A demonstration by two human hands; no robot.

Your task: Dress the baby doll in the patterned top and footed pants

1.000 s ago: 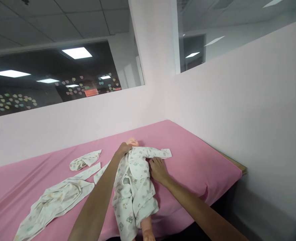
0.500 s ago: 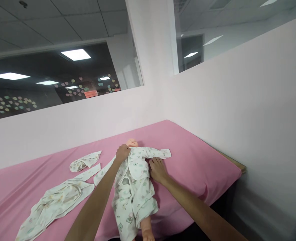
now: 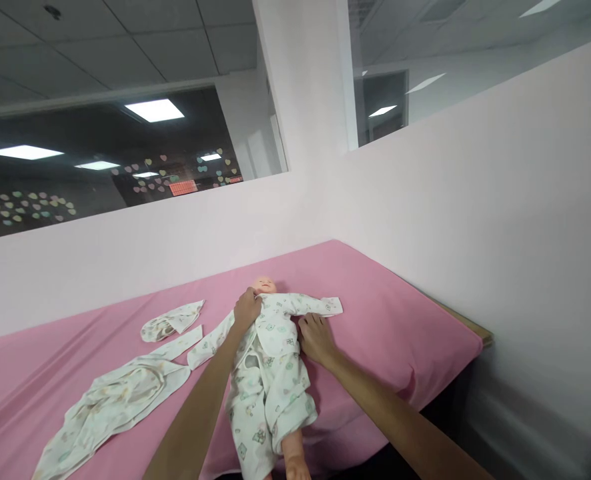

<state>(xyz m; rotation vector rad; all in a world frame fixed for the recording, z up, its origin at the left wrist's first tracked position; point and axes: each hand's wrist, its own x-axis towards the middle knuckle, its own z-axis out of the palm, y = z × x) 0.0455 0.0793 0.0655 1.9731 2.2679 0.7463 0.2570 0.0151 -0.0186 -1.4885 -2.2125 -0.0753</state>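
Note:
A baby doll [image 3: 265, 285] lies on its back, dressed in a white patterned shirt [image 3: 277, 329] and matching trousers [image 3: 286, 393]. The shirt's front is partly apart near the waist, and one bare foot [image 3: 296, 465] shows below a trouser leg. At the collar, my left hand [image 3: 247, 308] is closed on the shirt's edge beside the doll's neck. My right hand [image 3: 316, 337] has its fingers curled against the shirt's side, just below the outstretched sleeve [image 3: 315, 305]; its fingertips are partly hidden.
A pink sheet [image 3: 375, 313] covers the table, whose corner [image 3: 483, 337] juts out at the right. Left of the doll lie a patterned baby garment [image 3: 120, 393] and a small patterned cap [image 3: 168, 323]. White walls with windows stand behind and to the right.
Both hands stay almost where they were, at the collar and the shirt's side. The view has shifted very slightly; the doll and clothes keep their places.

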